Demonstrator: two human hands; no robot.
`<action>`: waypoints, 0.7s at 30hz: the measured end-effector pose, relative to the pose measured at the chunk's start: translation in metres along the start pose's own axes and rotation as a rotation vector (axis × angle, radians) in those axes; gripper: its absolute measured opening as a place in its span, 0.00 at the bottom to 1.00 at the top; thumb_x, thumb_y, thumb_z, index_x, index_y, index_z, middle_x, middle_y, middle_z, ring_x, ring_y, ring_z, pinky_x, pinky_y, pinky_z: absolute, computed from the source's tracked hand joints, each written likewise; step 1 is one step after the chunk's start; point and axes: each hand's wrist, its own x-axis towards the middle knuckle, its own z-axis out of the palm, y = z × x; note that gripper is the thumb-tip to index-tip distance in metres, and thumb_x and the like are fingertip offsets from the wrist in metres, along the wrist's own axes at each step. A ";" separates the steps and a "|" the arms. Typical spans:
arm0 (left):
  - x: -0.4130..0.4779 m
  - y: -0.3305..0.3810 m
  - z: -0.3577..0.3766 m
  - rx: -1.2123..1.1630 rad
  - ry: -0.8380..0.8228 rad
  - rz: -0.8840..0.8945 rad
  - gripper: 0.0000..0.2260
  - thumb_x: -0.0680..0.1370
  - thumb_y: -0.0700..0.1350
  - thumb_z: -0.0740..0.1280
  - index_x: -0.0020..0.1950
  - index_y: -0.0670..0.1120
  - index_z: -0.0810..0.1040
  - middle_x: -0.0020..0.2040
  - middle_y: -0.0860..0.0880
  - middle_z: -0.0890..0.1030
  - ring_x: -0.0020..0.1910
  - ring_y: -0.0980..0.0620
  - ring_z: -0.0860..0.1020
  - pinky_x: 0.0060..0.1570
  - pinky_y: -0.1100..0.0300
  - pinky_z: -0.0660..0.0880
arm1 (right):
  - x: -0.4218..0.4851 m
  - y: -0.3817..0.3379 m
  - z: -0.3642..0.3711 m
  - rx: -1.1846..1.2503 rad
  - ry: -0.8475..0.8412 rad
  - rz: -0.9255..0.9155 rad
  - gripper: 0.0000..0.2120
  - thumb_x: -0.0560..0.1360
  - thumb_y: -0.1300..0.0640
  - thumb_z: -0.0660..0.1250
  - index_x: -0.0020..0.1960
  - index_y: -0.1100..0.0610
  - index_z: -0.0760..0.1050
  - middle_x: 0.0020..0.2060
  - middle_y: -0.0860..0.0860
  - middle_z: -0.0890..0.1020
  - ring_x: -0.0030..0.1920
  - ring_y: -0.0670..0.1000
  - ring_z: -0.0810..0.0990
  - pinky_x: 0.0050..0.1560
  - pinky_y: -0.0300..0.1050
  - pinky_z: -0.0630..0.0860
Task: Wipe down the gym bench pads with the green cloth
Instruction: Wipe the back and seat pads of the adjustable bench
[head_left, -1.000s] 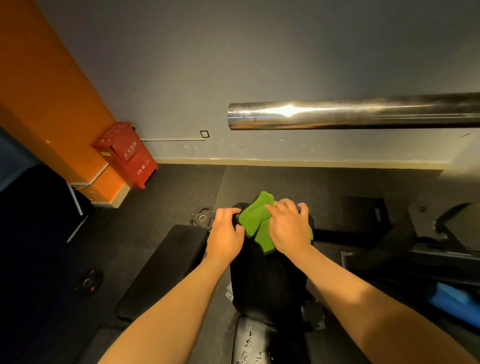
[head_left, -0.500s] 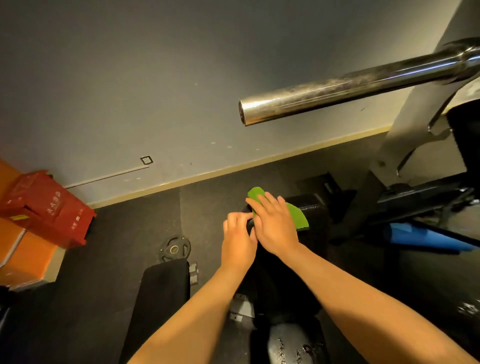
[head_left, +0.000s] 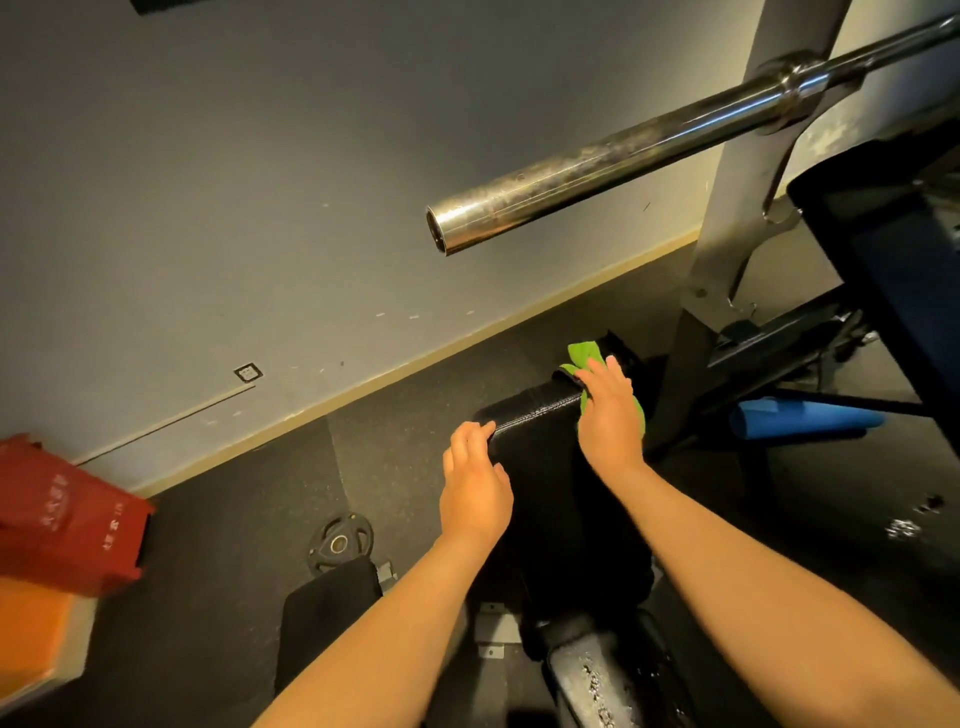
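Note:
A black bench pad (head_left: 545, 467) runs away from me in the middle of the view. The green cloth (head_left: 584, 356) lies over the pad's far right corner, mostly covered by my right hand (head_left: 610, 415), which presses flat on it with straight fingers. My left hand (head_left: 475, 486) rests at the pad's far left edge, fingers lightly curved against the rim and holding nothing. A second black pad section (head_left: 597, 670) with a worn, flaking surface lies nearest me at the bottom.
A steel barbell sleeve (head_left: 597, 176) juts out overhead on a grey rack upright (head_left: 727, 218). A weight plate (head_left: 340, 540) lies on the dark floor left of the bench, a red box (head_left: 62, 514) further left, a blue roll (head_left: 800, 418) at right.
My right hand has slid the green cloth rightwards to the pad's far right corner. My left hand has come off the cloth onto the pad's left edge. The view has swung right.

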 end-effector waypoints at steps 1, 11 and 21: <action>0.001 0.000 -0.002 0.019 -0.013 0.001 0.23 0.82 0.37 0.61 0.76 0.51 0.64 0.78 0.55 0.58 0.74 0.54 0.61 0.62 0.64 0.67 | -0.007 -0.010 0.009 0.023 0.019 0.049 0.26 0.75 0.73 0.63 0.69 0.53 0.73 0.75 0.53 0.67 0.78 0.51 0.56 0.78 0.47 0.46; 0.002 0.004 -0.014 0.104 -0.106 -0.049 0.25 0.82 0.42 0.57 0.79 0.54 0.57 0.78 0.51 0.63 0.71 0.52 0.66 0.60 0.50 0.73 | -0.053 -0.033 0.033 -0.002 -0.206 -0.426 0.22 0.79 0.62 0.65 0.72 0.53 0.71 0.73 0.49 0.69 0.77 0.48 0.58 0.79 0.51 0.52; 0.006 0.007 -0.009 0.048 -0.074 -0.144 0.24 0.83 0.47 0.61 0.78 0.55 0.59 0.74 0.49 0.68 0.62 0.52 0.76 0.60 0.52 0.78 | 0.025 0.017 -0.027 0.004 -0.171 0.076 0.20 0.81 0.63 0.53 0.69 0.52 0.73 0.67 0.53 0.74 0.70 0.57 0.69 0.72 0.58 0.65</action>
